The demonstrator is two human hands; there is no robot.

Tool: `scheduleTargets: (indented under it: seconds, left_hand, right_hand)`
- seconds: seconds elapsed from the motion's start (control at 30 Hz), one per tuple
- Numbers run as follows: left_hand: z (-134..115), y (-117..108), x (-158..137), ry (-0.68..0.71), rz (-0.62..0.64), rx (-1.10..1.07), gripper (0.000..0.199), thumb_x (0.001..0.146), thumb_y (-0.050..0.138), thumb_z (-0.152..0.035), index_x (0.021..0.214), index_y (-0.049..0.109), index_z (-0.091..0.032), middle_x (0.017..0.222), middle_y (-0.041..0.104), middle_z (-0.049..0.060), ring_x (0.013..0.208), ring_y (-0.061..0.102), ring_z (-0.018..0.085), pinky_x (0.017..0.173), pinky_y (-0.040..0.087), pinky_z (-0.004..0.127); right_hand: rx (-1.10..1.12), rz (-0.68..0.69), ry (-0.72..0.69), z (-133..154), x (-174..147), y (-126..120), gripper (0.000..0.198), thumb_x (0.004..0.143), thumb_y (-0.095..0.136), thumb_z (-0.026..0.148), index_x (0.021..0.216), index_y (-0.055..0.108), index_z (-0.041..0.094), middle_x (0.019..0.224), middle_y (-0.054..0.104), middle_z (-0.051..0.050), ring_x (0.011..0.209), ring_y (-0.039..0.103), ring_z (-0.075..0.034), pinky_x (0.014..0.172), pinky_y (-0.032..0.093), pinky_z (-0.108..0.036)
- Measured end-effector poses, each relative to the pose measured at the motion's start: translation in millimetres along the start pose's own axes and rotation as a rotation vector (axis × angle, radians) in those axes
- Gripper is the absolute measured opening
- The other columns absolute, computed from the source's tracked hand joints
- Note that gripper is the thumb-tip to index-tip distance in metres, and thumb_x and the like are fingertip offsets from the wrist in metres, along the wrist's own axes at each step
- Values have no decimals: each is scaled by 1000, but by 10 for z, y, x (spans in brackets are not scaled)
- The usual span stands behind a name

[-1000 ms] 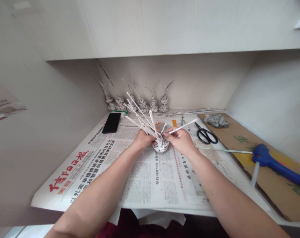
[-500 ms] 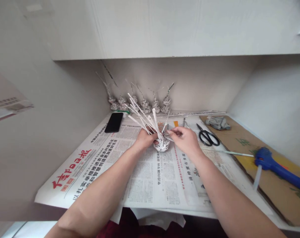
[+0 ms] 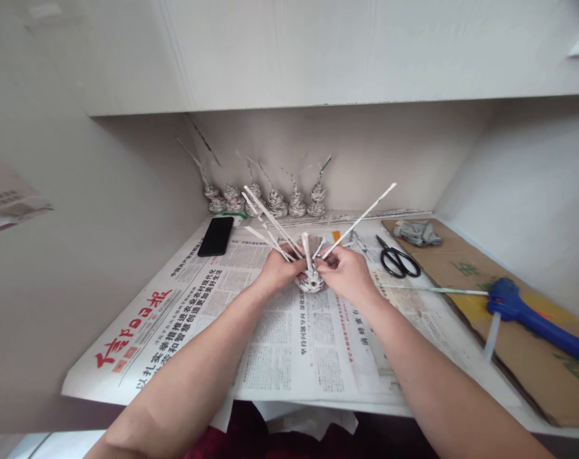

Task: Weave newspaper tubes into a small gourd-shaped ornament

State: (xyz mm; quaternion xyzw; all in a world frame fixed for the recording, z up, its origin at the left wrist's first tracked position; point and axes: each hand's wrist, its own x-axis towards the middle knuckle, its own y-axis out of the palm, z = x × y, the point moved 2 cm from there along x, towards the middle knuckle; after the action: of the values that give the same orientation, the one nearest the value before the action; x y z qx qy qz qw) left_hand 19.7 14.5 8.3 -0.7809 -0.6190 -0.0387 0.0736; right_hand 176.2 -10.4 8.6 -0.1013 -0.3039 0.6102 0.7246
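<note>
A small round piece woven from rolled newspaper strips point(image 3: 310, 282) sits on the newspaper between my hands, its upright paper sticks fanning up and out. My left hand point(image 3: 284, 269) grips its left side, fingers closed near the base of the sticks. On the other side, my right hand point(image 3: 343, 268) pinches a paper stick point(image 3: 366, 213) close to the weave; that stick slants up to the right. The fingertips of both hands are partly hidden behind the sticks.
Several finished woven gourd shapes point(image 3: 277, 203) stand along the back wall. A black phone point(image 3: 215, 236) lies at left. Black scissors point(image 3: 398, 260), a grey crumpled cloth point(image 3: 417, 233) and a blue glue gun point(image 3: 523, 315) on cardboard point(image 3: 466, 271) lie at right. An overhead panel point(image 3: 318, 57) hangs above.
A paper stick on the right now slants up and outward from my right hand. My right hand has moved in closer to the woven piece; my left hand keeps its hold.
</note>
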Motion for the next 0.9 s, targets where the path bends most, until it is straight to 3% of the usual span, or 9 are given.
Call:
scheduleTargets:
  seconds: [0.23, 0.4, 0.57, 0.77, 0.9]
  left_hand:
    - [2, -5, 6, 6, 27, 8, 30, 60, 79, -33, 77, 69, -10, 69, 69, 5, 57, 62, 14, 55, 51, 24]
    - [-22, -13, -2, 27, 60, 45, 32, 63, 78, -37, 78, 71, -10, 72, 71, 6, 61, 63, 15, 57, 51, 24]
    - [-38, -24, -6, 24, 41, 60, 32, 60, 81, -34, 76, 69, -9, 69, 70, 6, 58, 62, 14, 56, 51, 24]
    - [15, -14, -2, -1, 68, 17, 35, 61, 81, -36, 79, 67, -10, 67, 68, 4, 55, 61, 13, 52, 51, 24]
    - [19, -13, -9, -16, 103, -6, 37, 61, 81, -38, 80, 66, -10, 67, 68, 3, 54, 61, 13, 51, 53, 25]
  right_hand:
    - [408, 82, 231, -150, 78, 92, 16, 68, 68, 32, 75, 66, 18, 64, 67, -1, 59, 60, -15, 58, 44, -27]
    - [465, 119, 206, -149, 82, 99, 18, 66, 72, 34, 73, 67, 18, 63, 67, 0, 58, 59, -14, 58, 43, -26]
    - [537, 66, 277, -165, 80, 121, 24, 63, 76, 38, 68, 64, 18, 59, 65, 0, 54, 56, -13, 55, 42, -26]
    - [606, 153, 348, -117, 81, 77, 27, 57, 79, 36, 68, 64, 16, 55, 63, 1, 49, 51, -10, 53, 41, -25]
    - [621, 137, 359, -94, 77, 62, 24, 57, 76, 33, 69, 63, 17, 54, 62, 3, 50, 51, -10, 54, 40, -24]
